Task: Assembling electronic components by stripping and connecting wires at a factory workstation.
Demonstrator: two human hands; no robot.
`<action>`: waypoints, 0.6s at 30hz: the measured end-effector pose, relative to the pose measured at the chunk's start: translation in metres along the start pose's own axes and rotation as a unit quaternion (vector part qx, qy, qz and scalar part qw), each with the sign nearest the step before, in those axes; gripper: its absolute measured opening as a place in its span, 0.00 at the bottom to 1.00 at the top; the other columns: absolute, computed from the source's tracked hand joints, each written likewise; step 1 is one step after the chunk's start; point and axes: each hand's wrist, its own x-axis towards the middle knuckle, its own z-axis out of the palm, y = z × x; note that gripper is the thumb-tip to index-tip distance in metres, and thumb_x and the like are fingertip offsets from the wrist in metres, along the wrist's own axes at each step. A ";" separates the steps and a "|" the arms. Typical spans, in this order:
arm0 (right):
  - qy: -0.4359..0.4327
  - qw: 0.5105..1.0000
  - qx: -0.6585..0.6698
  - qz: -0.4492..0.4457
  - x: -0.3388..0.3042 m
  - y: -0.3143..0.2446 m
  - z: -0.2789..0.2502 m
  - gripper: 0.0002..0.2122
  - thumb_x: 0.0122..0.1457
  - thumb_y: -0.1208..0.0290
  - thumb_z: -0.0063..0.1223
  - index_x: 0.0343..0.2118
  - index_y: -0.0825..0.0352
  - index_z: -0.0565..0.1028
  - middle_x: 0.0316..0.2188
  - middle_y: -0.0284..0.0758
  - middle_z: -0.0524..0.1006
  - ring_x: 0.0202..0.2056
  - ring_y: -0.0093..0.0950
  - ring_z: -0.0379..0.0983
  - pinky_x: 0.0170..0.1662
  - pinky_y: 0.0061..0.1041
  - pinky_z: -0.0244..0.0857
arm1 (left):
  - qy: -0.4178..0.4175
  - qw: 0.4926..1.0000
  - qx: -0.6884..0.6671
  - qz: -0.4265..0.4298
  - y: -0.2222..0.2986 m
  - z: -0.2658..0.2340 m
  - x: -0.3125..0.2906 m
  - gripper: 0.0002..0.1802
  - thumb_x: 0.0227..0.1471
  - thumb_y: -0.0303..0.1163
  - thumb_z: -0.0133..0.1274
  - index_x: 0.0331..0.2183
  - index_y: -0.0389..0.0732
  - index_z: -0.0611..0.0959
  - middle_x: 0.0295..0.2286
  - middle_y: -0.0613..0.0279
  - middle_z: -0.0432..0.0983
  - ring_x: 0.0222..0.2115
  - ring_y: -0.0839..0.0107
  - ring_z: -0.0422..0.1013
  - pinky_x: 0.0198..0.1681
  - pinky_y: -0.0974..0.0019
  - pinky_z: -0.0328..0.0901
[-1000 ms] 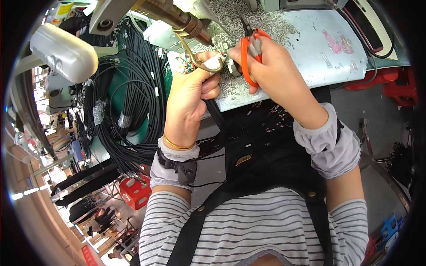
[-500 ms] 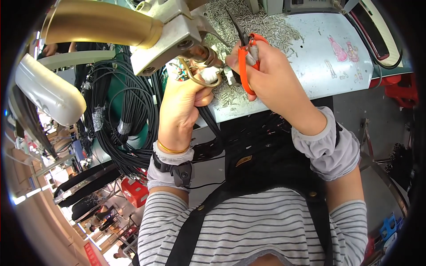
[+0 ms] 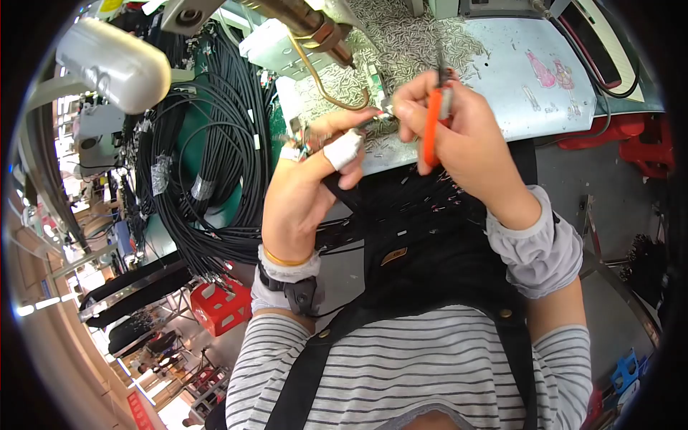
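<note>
My left hand (image 3: pixel 304 179), its thumb wrapped in white, grips a thin black cable (image 3: pixel 367 123) near its end. Small coloured wires (image 3: pixel 304 140) also stick out by its fingers. My right hand (image 3: pixel 466 140) keeps a pair of orange-handled scissors (image 3: pixel 432 129) in its palm, dark blades pointing away. With thumb and forefinger it pinches at the cable's coloured wire ends (image 3: pixel 385 111), which blur a little. Just beyond the hands, a metal machine tip (image 3: pixel 345 56) points down beside a bent brass-coloured rod (image 3: pixel 315 77).
Many small silver metal pins (image 3: pixel 412 50) cover the pale worktop (image 3: pixel 502 86). Coiled black cables (image 3: pixel 168 172) lie on the left. A white lamp-like cylinder (image 3: pixel 115 64) hangs at upper left. Red stools (image 3: pixel 218 308) stand below, and black cable ends cross my dark apron (image 3: pixel 423 236).
Both hands have drawn back from the machine tip toward me. The scissors have turned more upright in my right hand. The view has shifted, so the machine sits higher.
</note>
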 end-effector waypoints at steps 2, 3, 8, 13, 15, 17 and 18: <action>-0.002 1.000 0.018 0.025 -0.008 -0.005 -0.004 0.05 0.52 0.73 0.48 0.28 0.69 0.69 0.16 0.30 0.68 0.14 0.16 0.63 0.16 0.12 0.56 | 0.053 0.997 0.051 0.039 -0.006 0.007 -0.012 0.15 0.44 0.23 0.48 0.38 0.30 0.73 0.30 0.59 0.69 0.26 0.76 0.64 0.26 0.76 0.60; -0.003 1.000 0.017 0.025 -0.010 -0.006 -0.003 0.05 0.52 0.73 0.48 0.28 0.69 0.69 0.16 0.30 0.68 0.14 0.16 0.63 0.16 0.12 0.56 | 0.079 0.992 0.078 0.058 -0.008 0.012 -0.017 0.17 0.44 0.24 0.48 0.40 0.29 0.72 0.33 0.57 0.69 0.31 0.72 0.67 0.32 0.73 0.64; 0.091 0.852 -0.403 -0.323 -0.026 -0.001 0.008 0.05 0.48 0.77 0.52 0.28 0.70 0.69 0.18 0.35 0.70 0.15 0.19 0.67 0.16 0.14 0.57 | 0.011 0.982 0.187 0.036 -0.009 0.023 -0.034 0.19 0.47 0.23 0.44 0.44 0.34 0.70 0.33 0.63 0.70 0.31 0.77 0.67 0.35 0.75 0.62; -0.120 0.916 -0.313 -0.222 -0.026 0.010 0.006 0.09 0.46 0.79 0.53 0.32 0.70 0.70 0.19 0.36 0.71 0.16 0.21 0.69 0.16 0.16 0.59 | -0.010 0.999 0.035 -0.025 -0.027 0.036 -0.035 0.16 0.48 0.23 0.45 0.42 0.34 0.70 0.33 0.60 0.70 0.32 0.76 0.67 0.35 0.75 0.62; -0.140 0.938 -0.269 -0.170 -0.028 0.009 0.004 0.09 0.46 0.79 0.53 0.33 0.70 0.71 0.20 0.36 0.72 0.16 0.21 0.69 0.17 0.16 0.59 | 0.055 0.998 0.015 0.015 -0.033 0.039 -0.037 0.15 0.47 0.23 0.47 0.40 0.34 0.70 0.33 0.59 0.70 0.30 0.76 0.67 0.32 0.75 0.62; -0.077 0.985 -0.152 0.032 -0.030 -0.012 0.008 0.10 0.45 0.79 0.54 0.32 0.69 0.72 0.21 0.37 0.73 0.18 0.22 0.70 0.18 0.16 0.60 | 0.035 0.998 0.046 0.016 -0.037 0.029 -0.036 0.14 0.46 0.22 0.47 0.39 0.34 0.70 0.33 0.59 0.71 0.28 0.76 0.68 0.31 0.75 0.62; -0.043 0.986 -0.090 0.132 -0.031 -0.017 0.010 0.10 0.45 0.79 0.54 0.32 0.69 0.72 0.22 0.37 0.73 0.19 0.22 0.71 0.19 0.16 0.61 | 0.016 0.997 0.078 0.018 -0.038 0.022 -0.035 0.13 0.46 0.22 0.47 0.38 0.34 0.70 0.32 0.58 0.71 0.26 0.76 0.68 0.30 0.76 0.62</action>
